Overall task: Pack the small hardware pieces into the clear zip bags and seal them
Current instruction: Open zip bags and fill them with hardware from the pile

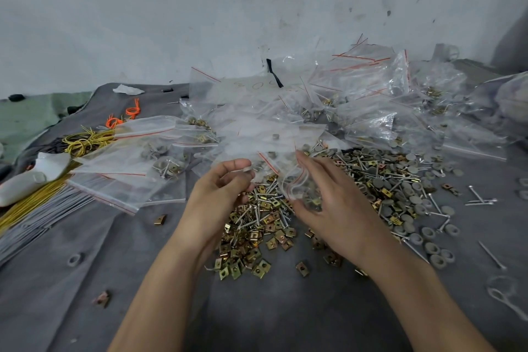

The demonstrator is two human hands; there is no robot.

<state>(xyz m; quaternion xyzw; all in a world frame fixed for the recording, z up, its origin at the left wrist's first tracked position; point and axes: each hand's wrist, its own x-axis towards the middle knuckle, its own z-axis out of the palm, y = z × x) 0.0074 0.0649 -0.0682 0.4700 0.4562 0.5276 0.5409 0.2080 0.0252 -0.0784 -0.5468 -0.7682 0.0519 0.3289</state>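
Observation:
My right hand (pixel 331 203) holds a small clear zip bag (pixel 300 188) with a red seal line; brass clips and grey pieces show inside it. My left hand (pixel 225 188) is beside it, fingers curled, pinching what looks like a small grey piece (pixel 248 169) at the fingertips. Below both hands lies a heap of brass clips (pixel 251 237) mixed with silver screws (pixel 368 164). Grey round caps (pixel 411 203) spread to the right of the heap.
Filled zip bags (pixel 371 111) pile up against the wall behind the heap. Empty flat bags (pixel 120 180) lie at left, near yellow ties (pixel 83 141), orange ties (pixel 125 116) and a white bottle (pixel 31 177). Grey cloth (pixel 143 266) covers the surface.

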